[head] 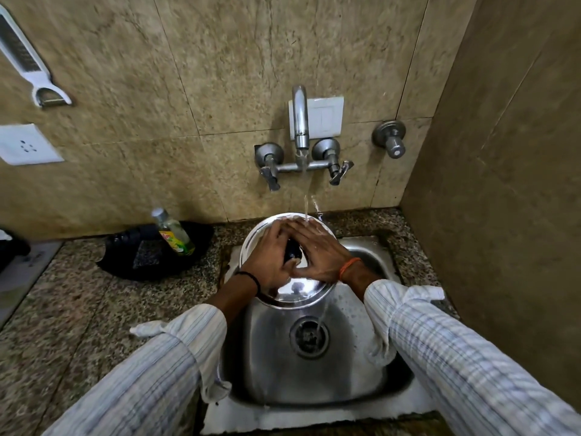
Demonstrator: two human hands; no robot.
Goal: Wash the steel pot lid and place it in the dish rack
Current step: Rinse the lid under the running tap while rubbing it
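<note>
Left hand (pixel 271 259): I had it closed around the black knob (pixel 293 250) at the middle of the lid (pixel 295 291).
Right hand (pixel 317 250): it lay open and flat on the lid's top, fingers spread, gripping nothing.
Lid: round steel, tilted over the back of the sink (pixel 371 382), held up in my hands.
Water: a thin stream fell from the tap (pixel 300 121) onto the lid's far edge and ran off toward the drain (pixel 309 337).
Handling: I judged it stiff, light and slippery when wet; the knob was the sure hold, with the rim as a second grip.
Left of sink: a soap bottle (pixel 174 232) lay in a black pan (pixel 157 262) on the counter.
Rack: not in view.
</note>
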